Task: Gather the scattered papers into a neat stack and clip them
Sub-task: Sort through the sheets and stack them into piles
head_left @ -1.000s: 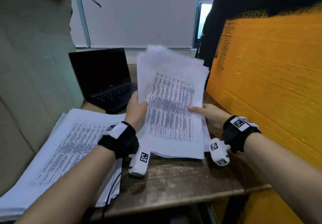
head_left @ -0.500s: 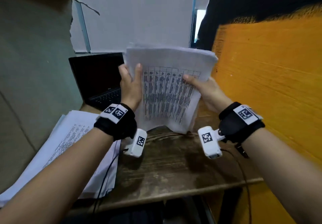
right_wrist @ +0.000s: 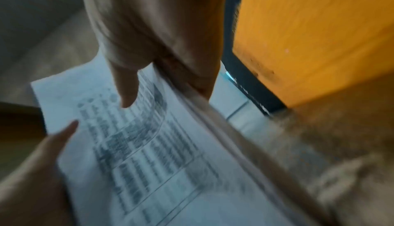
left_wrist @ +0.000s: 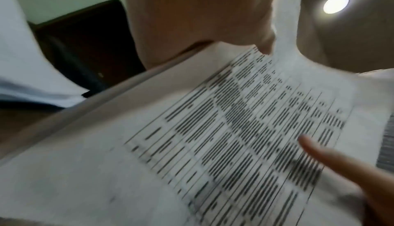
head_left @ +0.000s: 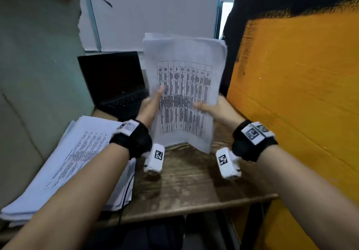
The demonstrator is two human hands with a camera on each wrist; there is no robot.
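I hold a paper stack (head_left: 184,94) upright over the wooden table (head_left: 184,181); its top sheet carries a printed table. The lower edge meets the tabletop and curls forward. My left hand (head_left: 153,103) grips the left edge, thumb on the front sheet. My right hand (head_left: 210,109) grips the right edge the same way. In the left wrist view the paper stack (left_wrist: 192,145) fills the frame below my left hand (left_wrist: 202,10). The blurred right wrist view shows my right hand (right_wrist: 149,35) pinching the paper stack (right_wrist: 149,162). No clip is in view.
A second pile of printed papers (head_left: 77,152) lies on the table's left side under my left forearm. An open black laptop (head_left: 114,80) stands behind it. A cardboard wall (head_left: 29,75) closes the left, an orange board (head_left: 291,94) the right.
The stack went from lying tilted on the table to being lifted upright, then came down until its lower edge met the tabletop. Both hands slid lower along its sides.
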